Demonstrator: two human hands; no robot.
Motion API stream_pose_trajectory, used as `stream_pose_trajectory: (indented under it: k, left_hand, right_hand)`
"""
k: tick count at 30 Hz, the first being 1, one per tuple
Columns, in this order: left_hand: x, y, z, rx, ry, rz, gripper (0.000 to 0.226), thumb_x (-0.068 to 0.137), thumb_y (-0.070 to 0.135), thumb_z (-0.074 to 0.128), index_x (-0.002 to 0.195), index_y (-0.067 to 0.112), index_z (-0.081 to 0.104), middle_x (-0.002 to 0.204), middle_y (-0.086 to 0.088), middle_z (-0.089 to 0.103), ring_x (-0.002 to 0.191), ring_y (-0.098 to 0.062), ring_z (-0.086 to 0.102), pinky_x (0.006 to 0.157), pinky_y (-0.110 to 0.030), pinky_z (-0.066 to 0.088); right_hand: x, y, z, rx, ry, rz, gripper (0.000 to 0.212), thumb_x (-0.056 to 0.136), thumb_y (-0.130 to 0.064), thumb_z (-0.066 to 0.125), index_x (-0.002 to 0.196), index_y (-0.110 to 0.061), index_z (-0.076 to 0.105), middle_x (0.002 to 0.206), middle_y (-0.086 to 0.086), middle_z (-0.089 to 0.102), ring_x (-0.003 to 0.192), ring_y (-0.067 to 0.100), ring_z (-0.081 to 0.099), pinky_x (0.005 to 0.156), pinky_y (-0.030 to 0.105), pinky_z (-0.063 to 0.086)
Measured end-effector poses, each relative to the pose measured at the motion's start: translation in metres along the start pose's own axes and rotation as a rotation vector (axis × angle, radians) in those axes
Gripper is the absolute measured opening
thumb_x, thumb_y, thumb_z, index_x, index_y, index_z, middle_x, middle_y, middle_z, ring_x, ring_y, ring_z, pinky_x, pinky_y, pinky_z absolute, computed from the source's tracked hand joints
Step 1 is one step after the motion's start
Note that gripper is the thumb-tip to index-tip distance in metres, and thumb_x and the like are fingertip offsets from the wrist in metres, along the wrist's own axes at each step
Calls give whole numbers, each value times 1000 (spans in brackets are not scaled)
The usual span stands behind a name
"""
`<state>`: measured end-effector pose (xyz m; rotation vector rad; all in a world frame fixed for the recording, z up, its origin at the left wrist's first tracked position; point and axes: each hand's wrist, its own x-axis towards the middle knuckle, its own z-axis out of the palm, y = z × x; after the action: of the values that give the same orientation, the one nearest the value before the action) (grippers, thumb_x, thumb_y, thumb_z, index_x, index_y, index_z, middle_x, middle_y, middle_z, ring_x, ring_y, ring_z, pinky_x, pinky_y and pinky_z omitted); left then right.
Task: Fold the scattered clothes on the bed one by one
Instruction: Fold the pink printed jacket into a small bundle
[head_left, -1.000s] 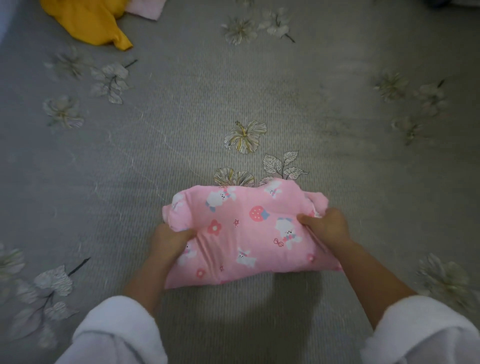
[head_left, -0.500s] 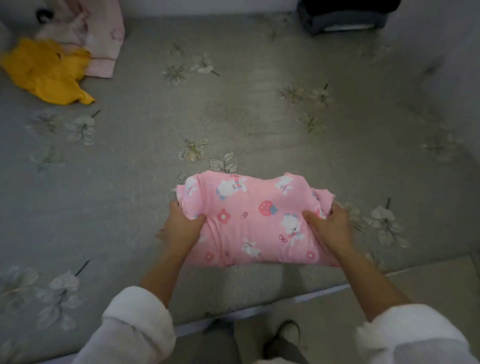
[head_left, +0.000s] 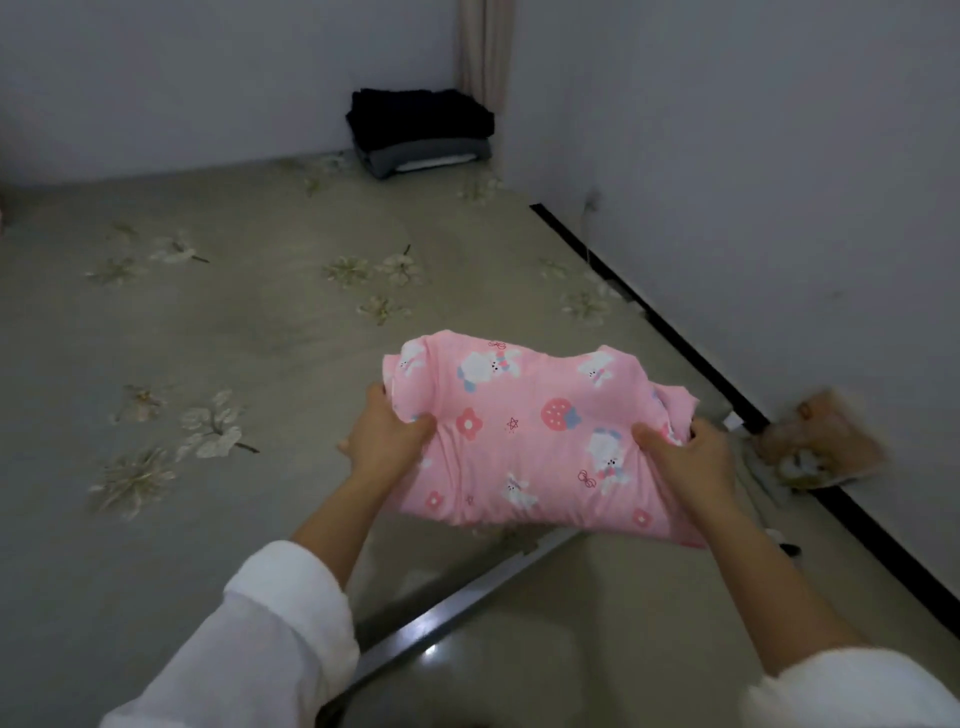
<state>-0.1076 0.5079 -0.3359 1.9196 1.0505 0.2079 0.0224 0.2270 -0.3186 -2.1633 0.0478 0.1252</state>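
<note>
Lifted clear of the bedsheet, the folded pink garment (head_left: 524, 436) now hangs in the air over the near right corner of the bed (head_left: 234, 338), where half a second ago it was lower and closer to the mattress. The head view has also swung up and to the right. The yellow garment has gone out of view, and a stack of dark folded clothes (head_left: 421, 132) shows in the far corner against the wall (head_left: 753, 156).

The left hand (head_left: 387, 441) grips the bundle's left end, thumb curled over the top and fingers hidden underneath. The right hand (head_left: 691, 462) clamps the right end the same way, with loose fabric bunching just past its thumb.

This piece looks finished, and the lift probably means it is being carried to a pile, perhaps that dark stack. Other clothes likely remain to fold.

No brand, label or writing can be read. The pink cloth carries only a print of white rabbits, strawberries, flowers, bows and small stars. A brown thing (head_left: 821, 447) by the right wall is too blurred to identify.
</note>
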Motion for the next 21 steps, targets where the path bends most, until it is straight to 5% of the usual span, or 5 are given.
stream_pose_trajectory:
  k: [9,15,21]
  left_hand:
    - [19,138,131,-36,-110,202,76,57,47,60,126,20,44,115,-7,61,108,-33,58,101,-58,36]
    - [62,224,218,-21,-139,280,61,73,29,72,125,10,46,106,-6,60,98,-31,58,80,-36,42]
    - [109,318,311,-30,-204,305,62,72,25,74,125,13,45,105,-7,61,86,-33,64,74,-39,50]
  right_hand:
    - [94,45,-118,69,187,29,33,77,-28,76,103,-11,65,95,7,68,88,27,63,74,34,48]
    - [197,59,-165,91,262,-23,33,75,-23,79,102,-13,64,92,1,62,86,19,59,75,29,43]
    - [313,77,-213,60,288,40,35,74,-30,79,99,-12,61,96,6,66,89,24,62,76,35,49]
